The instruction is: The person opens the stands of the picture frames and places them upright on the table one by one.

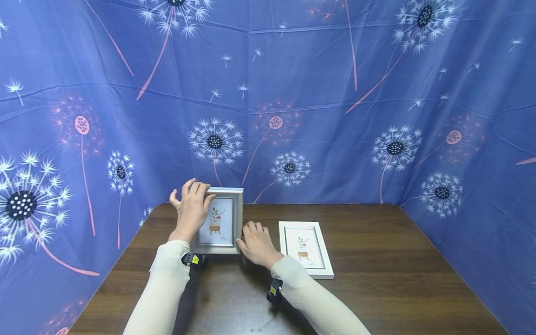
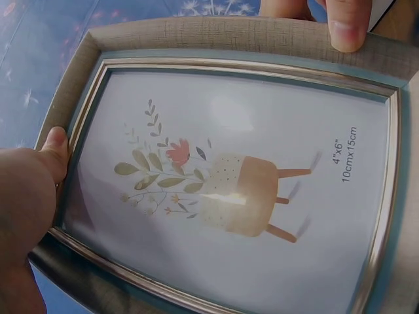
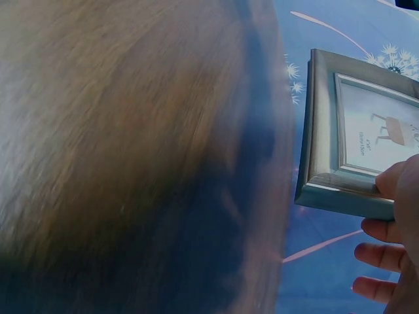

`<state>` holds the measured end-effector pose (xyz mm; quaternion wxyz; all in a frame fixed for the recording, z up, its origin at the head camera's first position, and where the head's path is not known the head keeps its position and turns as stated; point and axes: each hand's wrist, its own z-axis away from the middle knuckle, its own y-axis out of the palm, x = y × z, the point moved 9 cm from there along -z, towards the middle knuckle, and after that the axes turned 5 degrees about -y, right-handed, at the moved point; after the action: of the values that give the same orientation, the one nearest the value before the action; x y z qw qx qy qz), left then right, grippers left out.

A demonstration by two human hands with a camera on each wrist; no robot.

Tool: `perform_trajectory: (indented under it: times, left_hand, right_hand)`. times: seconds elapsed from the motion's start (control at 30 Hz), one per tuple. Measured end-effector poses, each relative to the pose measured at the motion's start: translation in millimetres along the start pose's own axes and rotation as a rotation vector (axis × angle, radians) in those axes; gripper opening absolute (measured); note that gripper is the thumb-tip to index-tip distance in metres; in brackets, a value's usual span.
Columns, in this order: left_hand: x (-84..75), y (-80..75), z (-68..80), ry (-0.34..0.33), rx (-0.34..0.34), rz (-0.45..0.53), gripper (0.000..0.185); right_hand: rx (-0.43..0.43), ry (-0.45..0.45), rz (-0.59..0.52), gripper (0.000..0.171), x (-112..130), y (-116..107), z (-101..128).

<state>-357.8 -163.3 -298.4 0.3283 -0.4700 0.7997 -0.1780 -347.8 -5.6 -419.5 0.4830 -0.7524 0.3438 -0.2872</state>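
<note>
A silver-grey picture frame point(image 1: 237, 218) is held upright above the left part of the table, its potted-plant print facing me. My left hand point(image 1: 192, 209) grips its upper left corner, thumb on the front edge in the left wrist view. At the lower right edge, my right hand point(image 1: 256, 244) pinches the frame, with the thumb point(image 3: 391, 180) on the front and fingers point(image 3: 380, 256) behind or below. To the right of that hand a white picture frame point(image 1: 325, 251) with a similar print lies face up on the table.
The brown wooden table point(image 1: 377, 260) reaches to a blue dandelion-patterned cloth point(image 1: 326, 93) hung at the back and sides. A black wrist camera point(image 1: 274, 291) sits on the right sleeve and another wrist camera point(image 1: 194, 260) on the left.
</note>
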Motion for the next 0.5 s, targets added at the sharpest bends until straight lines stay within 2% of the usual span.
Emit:
perform_trajectory:
  times: [0.13,0.5]
  left_hand:
    - [8.6,0.9,1.5,-0.03,0.012,-0.008,0.027]
    - [29.9,5.6,8.9,-0.104,0.049,-0.017,0.026]
  right_hand:
    - [0.004,0.009,-0.007,0.031,4.2,2.3,-2.8]
    - [0.081,0.036,-0.035,0.034,8.4,16.2,-6.8]
